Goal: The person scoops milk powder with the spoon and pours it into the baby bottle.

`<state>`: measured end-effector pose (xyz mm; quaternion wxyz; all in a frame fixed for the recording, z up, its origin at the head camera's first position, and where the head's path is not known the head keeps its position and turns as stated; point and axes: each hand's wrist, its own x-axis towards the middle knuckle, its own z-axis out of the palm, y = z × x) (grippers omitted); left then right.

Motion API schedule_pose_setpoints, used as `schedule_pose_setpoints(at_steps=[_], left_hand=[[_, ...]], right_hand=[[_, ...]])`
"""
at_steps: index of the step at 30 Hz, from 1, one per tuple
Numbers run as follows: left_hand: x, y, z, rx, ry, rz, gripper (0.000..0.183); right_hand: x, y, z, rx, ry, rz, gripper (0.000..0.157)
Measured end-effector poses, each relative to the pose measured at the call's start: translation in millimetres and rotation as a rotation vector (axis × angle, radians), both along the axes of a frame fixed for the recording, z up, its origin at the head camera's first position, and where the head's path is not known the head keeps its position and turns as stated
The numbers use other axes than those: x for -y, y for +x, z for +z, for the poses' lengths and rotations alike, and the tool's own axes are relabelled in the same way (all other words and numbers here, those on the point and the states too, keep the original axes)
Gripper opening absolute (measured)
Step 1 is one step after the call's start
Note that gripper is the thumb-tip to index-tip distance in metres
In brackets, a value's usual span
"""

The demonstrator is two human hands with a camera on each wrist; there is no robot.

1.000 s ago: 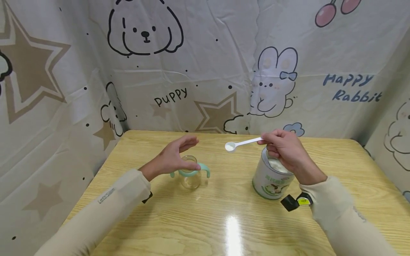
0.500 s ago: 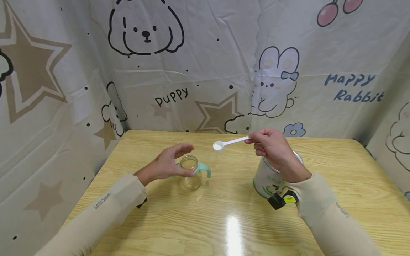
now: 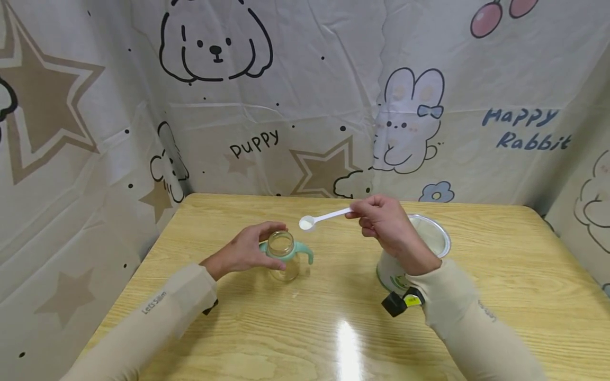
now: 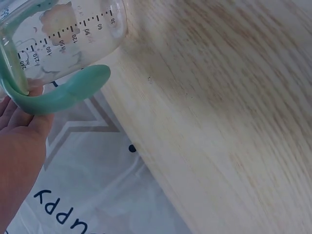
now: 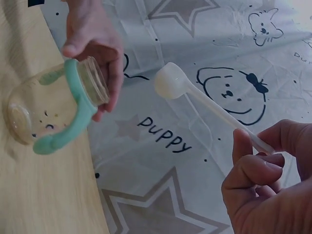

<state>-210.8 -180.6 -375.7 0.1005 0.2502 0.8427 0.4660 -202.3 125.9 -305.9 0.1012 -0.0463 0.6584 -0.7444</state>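
My right hand (image 3: 383, 225) pinches the end of the handle of a white measuring scoop (image 3: 307, 223). Pale powder fills the scoop's bowl, which hangs just right of and slightly above a clear baby bottle (image 3: 286, 271). The bottle stands upright and uncapped, with a mint-green collar and two handles (image 5: 80, 112); printed volume marks show in the left wrist view. Around its neck curves my left hand (image 3: 245, 247), thumb in front and loosely bent fingers behind, close to the collar. In the right wrist view, the thumb (image 5: 73, 46) lies right by the collar.
An opened powder tin (image 3: 388, 272) stands behind my right forearm, which partly hides it. The wooden table (image 3: 267, 333) ends at a patterned cloth backdrop (image 3: 305, 106) at the back and left. Small specks lie on the wood near the bottle.
My right hand has carried the scoop of powder leftward from over the tin to near the bottle's mouth. The left hand has shifted slightly down and closer about the bottle's neck.
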Motion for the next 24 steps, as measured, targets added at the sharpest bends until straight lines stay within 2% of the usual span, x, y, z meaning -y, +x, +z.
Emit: schedule_pose_setpoints(at_steps=[9, 24], left_hand=[[1, -1.3, -5.8, 0.013, -0.011, 0.053, 0.074], [0, -4.9, -14.1, 0.038, 0.002, 0.034, 0.062]], right_hand=[[20, 1.0, -11.9, 0.004, 0.028, 0.006, 0.022], [43, 0.0, -29.9, 0.016, 0.059, -0.037, 0.017]])
